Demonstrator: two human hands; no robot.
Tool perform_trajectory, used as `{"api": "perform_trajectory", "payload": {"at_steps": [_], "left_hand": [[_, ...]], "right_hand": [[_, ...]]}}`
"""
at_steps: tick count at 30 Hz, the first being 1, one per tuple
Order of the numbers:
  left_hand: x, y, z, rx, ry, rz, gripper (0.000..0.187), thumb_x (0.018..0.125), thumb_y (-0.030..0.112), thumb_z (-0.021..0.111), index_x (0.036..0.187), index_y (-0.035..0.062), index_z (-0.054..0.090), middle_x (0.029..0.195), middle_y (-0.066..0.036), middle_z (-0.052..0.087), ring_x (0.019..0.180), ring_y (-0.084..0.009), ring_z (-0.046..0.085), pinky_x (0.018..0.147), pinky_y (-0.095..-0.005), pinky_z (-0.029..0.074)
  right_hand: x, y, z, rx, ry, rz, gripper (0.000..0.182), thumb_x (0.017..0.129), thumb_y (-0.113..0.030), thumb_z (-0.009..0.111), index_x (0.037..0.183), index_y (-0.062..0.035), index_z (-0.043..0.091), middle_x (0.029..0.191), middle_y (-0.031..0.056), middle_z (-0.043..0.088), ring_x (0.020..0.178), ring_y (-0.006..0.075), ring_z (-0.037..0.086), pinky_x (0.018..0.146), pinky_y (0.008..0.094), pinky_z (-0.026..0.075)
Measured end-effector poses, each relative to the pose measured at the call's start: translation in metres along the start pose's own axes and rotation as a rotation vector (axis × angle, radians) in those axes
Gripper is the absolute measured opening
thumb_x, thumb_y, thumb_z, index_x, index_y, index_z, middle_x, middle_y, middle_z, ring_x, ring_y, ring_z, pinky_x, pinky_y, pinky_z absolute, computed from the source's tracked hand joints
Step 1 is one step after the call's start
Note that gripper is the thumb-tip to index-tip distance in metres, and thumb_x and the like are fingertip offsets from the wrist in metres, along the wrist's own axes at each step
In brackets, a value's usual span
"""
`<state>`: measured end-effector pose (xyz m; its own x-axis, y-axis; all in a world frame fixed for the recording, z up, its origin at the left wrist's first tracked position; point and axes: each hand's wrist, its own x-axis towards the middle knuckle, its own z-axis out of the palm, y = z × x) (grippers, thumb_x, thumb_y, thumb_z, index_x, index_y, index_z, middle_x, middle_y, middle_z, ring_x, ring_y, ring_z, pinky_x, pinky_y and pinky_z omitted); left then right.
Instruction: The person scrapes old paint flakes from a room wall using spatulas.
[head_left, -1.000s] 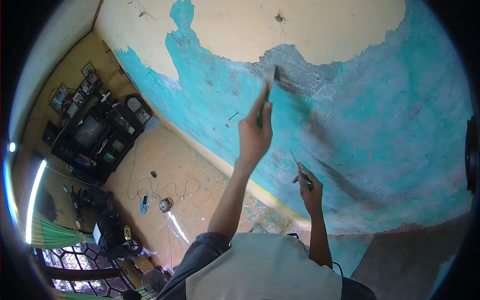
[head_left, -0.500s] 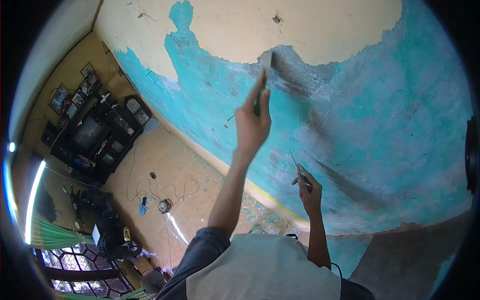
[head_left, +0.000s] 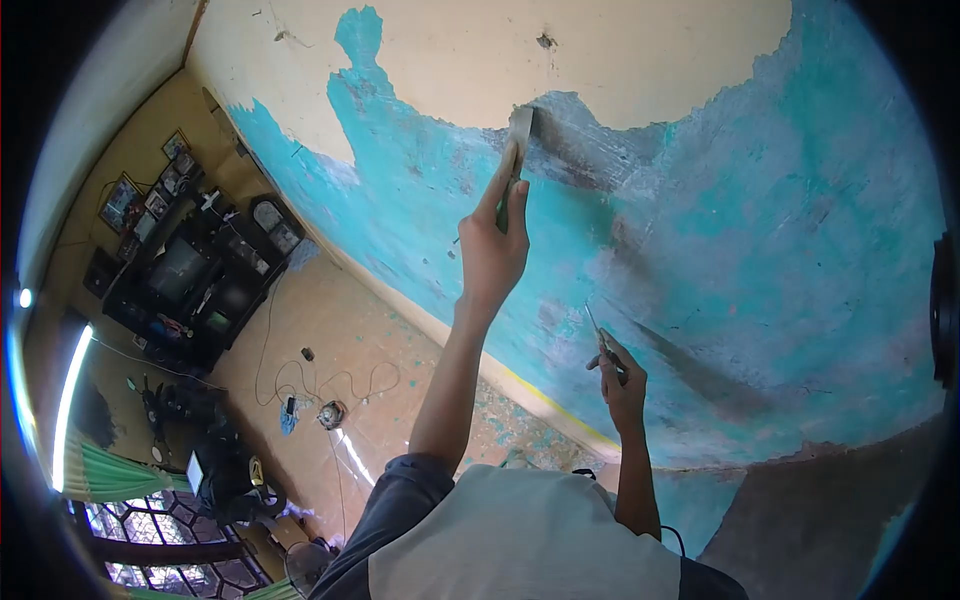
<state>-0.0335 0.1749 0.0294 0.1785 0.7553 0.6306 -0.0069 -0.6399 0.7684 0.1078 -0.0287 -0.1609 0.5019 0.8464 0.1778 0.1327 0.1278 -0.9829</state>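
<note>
My left hand [head_left: 494, 250] is raised and closed around a scraper [head_left: 521, 124], its flat metal blade against the wall at the lower edge of the cream paint [head_left: 600, 60]. Below that ragged edge the wall [head_left: 720, 250] shows turquoise with grey patches. Lower and to the right, my right hand [head_left: 624, 385] is closed on a thin tool with a slim metal shaft [head_left: 592, 318] pointing up and left. Its handle is mostly covered by my fingers, so its exact kind does not show. Its tip appears in front of the wall; contact cannot be made out.
Turquoise flakes [head_left: 530, 430] litter the floor [head_left: 300, 340] along the wall's base. A cable [head_left: 345, 384] loops across it beside a round object [head_left: 331, 414]. Far left stand a dark cabinet [head_left: 200, 270] with a television and a motorbike [head_left: 230, 465] near the window [head_left: 160, 530].
My left hand and the scraper have shifted slightly left and down along the paint edge. My right hand has hardly moved, still gripping the thin tool.
</note>
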Motion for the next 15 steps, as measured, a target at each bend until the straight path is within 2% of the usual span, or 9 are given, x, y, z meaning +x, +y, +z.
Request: {"api": "perform_trajectory", "payload": {"at_steps": [2, 5, 8, 11, 13, 14, 15], "left_hand": [[-0.017, -0.008, 0.003, 0.034, -0.018, -0.029, 0.043, 0.112, 0.017, 0.051, 0.152, 0.0025, 0.054, 0.144, -0.024, 0.063, 0.137, -0.0264, 0.058, 0.110, -0.0383, 0.048], [-0.022, -0.012, 0.012, -0.011, 0.013, 0.082, 0.042, 0.112, 0.018, 0.051, 0.152, 0.0017, 0.054, 0.143, -0.024, 0.064, 0.133, -0.0239, 0.061, 0.108, -0.0371, 0.049], [0.007, 0.015, 0.000, -0.040, -0.012, -0.071, 0.043, 0.112, 0.017, 0.051, 0.152, 0.0016, 0.054, 0.140, -0.023, 0.067, 0.120, -0.0148, 0.064, 0.099, -0.0319, 0.051], [-0.004, 0.004, 0.000, -0.001, 0.009, 0.036, 0.043, 0.112, 0.017, 0.051, 0.152, 0.0018, 0.053, 0.142, -0.022, 0.066, 0.121, -0.0157, 0.064, 0.099, -0.0322, 0.051], [-0.019, -0.001, 0.002, -0.033, -0.058, -0.097, 0.043, 0.112, 0.017, 0.051, 0.153, 0.0020, 0.053, 0.145, -0.022, 0.064, 0.127, -0.0174, 0.062, 0.104, -0.0343, 0.050], [-0.020, -0.029, 0.012, 0.092, 0.031, 0.279, 0.045, 0.110, 0.011, 0.053, 0.154, 0.0045, 0.051, 0.139, -0.025, 0.064, 0.107, -0.0118, 0.070, 0.081, -0.0286, 0.055], [-0.018, -0.024, 0.013, 0.086, 0.043, 0.272, 0.045, 0.110, 0.011, 0.054, 0.154, 0.0049, 0.052, 0.137, -0.025, 0.066, 0.102, -0.0110, 0.070, 0.077, -0.0285, 0.055]], "right_hand": [[0.003, 0.002, -0.001, -0.002, -0.005, -0.014, 0.041, 0.106, -0.010, 0.059, 0.147, -0.0040, 0.060, 0.089, 0.0074, 0.072, 0.049, 0.0008, 0.038, 0.043, 0.0211, 0.031], [0.001, 0.000, 0.001, 0.011, -0.007, 0.009, 0.041, 0.106, -0.011, 0.060, 0.147, -0.0040, 0.060, 0.089, 0.0070, 0.072, 0.049, 0.0007, 0.037, 0.044, 0.0207, 0.031], [0.001, -0.002, 0.001, -0.003, -0.022, 0.005, 0.041, 0.106, -0.011, 0.060, 0.147, -0.0038, 0.060, 0.089, 0.0066, 0.072, 0.049, 0.0005, 0.037, 0.044, 0.0203, 0.031], [0.003, 0.000, 0.001, 0.001, -0.025, 0.006, 0.042, 0.106, -0.011, 0.060, 0.147, -0.0048, 0.060, 0.090, 0.0064, 0.073, 0.050, 0.0003, 0.038, 0.045, 0.0198, 0.032], [0.003, 0.001, 0.003, 0.004, -0.031, 0.014, 0.042, 0.106, -0.011, 0.060, 0.147, -0.0051, 0.060, 0.090, 0.0066, 0.073, 0.050, 0.0002, 0.038, 0.045, 0.0198, 0.032], [0.004, 0.001, 0.004, 0.005, -0.032, 0.025, 0.042, 0.106, -0.011, 0.060, 0.147, -0.0054, 0.061, 0.090, 0.0067, 0.073, 0.050, 0.0002, 0.038, 0.045, 0.0198, 0.032], [0.004, 0.000, 0.004, 0.003, -0.030, 0.026, 0.042, 0.106, -0.011, 0.060, 0.147, -0.0054, 0.061, 0.090, 0.0067, 0.073, 0.050, 0.0002, 0.038, 0.045, 0.0198, 0.032]]}}
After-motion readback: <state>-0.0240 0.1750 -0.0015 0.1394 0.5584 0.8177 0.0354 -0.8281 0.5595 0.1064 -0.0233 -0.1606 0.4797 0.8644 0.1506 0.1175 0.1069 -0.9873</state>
